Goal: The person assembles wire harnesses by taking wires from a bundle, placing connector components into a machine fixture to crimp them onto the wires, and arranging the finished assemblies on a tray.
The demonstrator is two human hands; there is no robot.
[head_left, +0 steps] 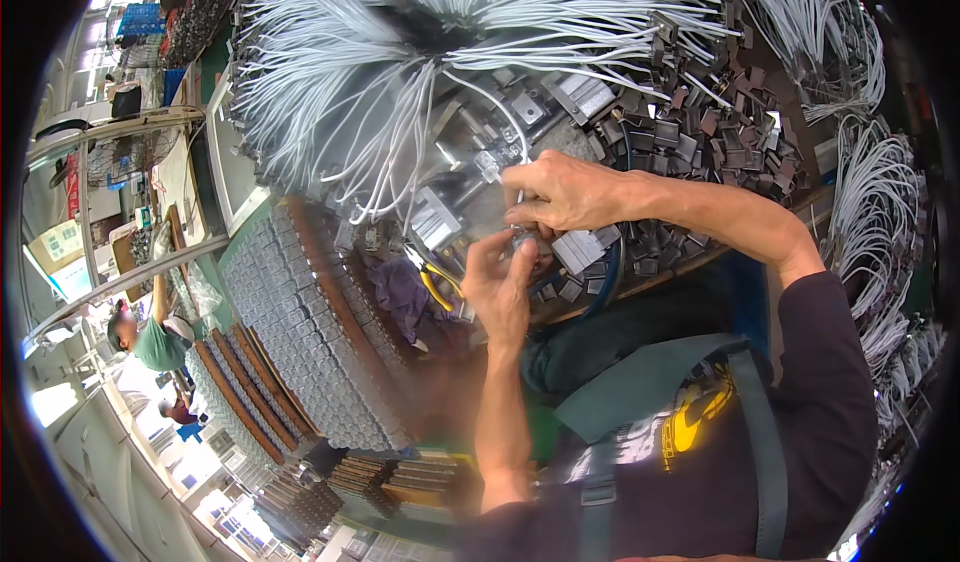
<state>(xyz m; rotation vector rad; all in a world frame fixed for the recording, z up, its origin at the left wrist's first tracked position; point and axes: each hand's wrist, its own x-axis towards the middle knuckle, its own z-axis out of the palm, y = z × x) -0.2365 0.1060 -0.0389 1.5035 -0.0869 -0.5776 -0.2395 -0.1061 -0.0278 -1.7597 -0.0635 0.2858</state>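
My two hands are close together over the workbench. My right hand (568, 194) is closed in a pinch round a white cable (519, 127) that curves down from a big bundle. Just below it, my left hand (500, 287) pinches a small grey metal part (523, 234) between thumb and fingers. The cable's end near that part is hidden by my fingers. A metal fixture (490, 160) with block-like pieces stands right behind my hands. Beside my left hand lie pliers with yellow handles (438, 290).
Large bundles of white cables (330, 62) fan out behind the fixture. Small dark metal pieces (690, 142) are heaped to the right. Stacked rows of grey parts (310, 312) stand at left, near a purple cloth (400, 297). Another person (160, 342) is at far left.
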